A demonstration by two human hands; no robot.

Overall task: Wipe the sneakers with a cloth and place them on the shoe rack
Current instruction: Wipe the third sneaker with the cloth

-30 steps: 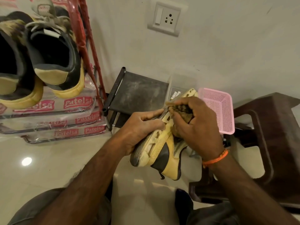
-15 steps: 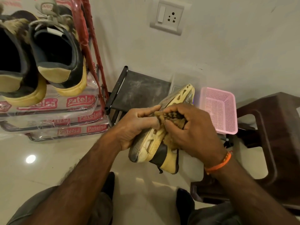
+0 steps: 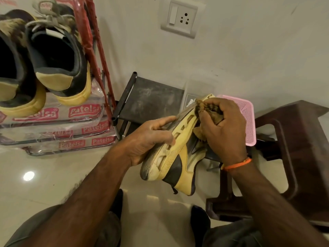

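A yellow and black sneaker (image 3: 175, 158) is held in the air on its side, sole edge facing me, toe pointing away. My left hand (image 3: 151, 139) grips its sole from the left, index finger stretched along the edge. My right hand (image 3: 225, 130) holds a crumpled brown cloth (image 3: 208, 111) bunched in its fingers and presses it against the shoe near the toe. Two more yellow and black sneakers (image 3: 58, 63) stand on the red shoe rack (image 3: 92, 50) at the upper left, heels toward me.
A small dark metal stand (image 3: 151, 100) sits by the wall behind the shoe. A pink plastic basket (image 3: 248, 120) lies to the right, beside a dark brown stool (image 3: 299, 148). A wall socket (image 3: 180, 18) is above. My knees are at the bottom over glossy floor.
My right hand with the cloth slid back toward the heel, then forward to the toe again. The left hand kept its grip on the sole.
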